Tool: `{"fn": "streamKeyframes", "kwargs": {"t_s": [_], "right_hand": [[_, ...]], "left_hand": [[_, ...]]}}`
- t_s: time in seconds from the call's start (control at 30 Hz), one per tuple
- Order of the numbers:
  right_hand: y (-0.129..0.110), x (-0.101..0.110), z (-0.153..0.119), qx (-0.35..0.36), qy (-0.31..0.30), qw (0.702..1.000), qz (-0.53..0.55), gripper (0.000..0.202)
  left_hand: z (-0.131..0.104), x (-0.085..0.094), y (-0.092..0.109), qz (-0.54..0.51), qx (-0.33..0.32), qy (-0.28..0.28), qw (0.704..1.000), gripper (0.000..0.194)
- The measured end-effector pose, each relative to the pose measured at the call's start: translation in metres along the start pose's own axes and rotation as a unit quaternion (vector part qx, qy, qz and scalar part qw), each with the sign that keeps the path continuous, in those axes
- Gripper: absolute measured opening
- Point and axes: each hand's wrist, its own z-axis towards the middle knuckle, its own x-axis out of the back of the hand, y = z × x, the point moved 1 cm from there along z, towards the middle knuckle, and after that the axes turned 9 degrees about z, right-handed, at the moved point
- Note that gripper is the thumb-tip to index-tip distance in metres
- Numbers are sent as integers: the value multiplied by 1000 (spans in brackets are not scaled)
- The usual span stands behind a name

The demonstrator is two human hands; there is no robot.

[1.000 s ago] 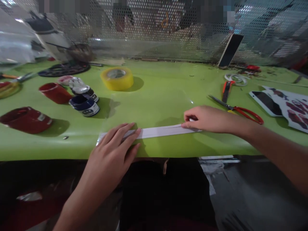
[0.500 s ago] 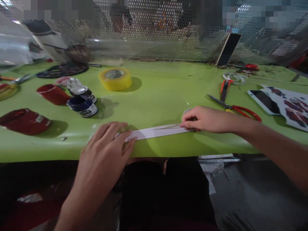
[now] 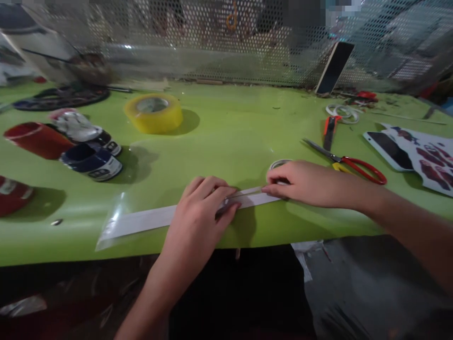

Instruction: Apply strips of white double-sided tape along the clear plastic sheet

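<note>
Left hand (image 3: pixel 198 212) lies across the white paper strip (image 3: pixel 148 221), hiding its middle; whether those fingertips grip, I can't tell. Right hand (image 3: pixel 300 184), thumb and forefinger clamped on one narrow pale band (image 3: pixel 247 192) near the strip's right end, half-covers one white ring (image 3: pixel 279 162). Beyond the strip, one yellow tape roll (image 3: pixel 155 121); rightward, one pair of scissors (image 3: pixel 335 157); leftward, two red containers (image 3: pixel 38 140), one cut off.

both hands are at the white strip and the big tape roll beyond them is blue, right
Not blue: the left hand and right hand are at the white strip, but the head view shows the big tape roll beyond them is yellow.
</note>
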Motion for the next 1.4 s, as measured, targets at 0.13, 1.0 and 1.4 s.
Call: {"fn": "streamKeyframes", "kwargs": {"t_s": [0.13, 1.0, 1.4], "right_hand": [[5, 2, -4, -20, 46, 998, 22, 29], [18, -3, 2, -36, 20, 995, 87, 38], [20, -4, 3, -42, 10, 996, 75, 38]], "left_hand": [[-2, 0, 1, -9, 10, 1, 1000, 14], [-26, 14, 1, 78, 112, 54, 989, 11], [-27, 13, 10, 36, 154, 81, 984, 15]]}}
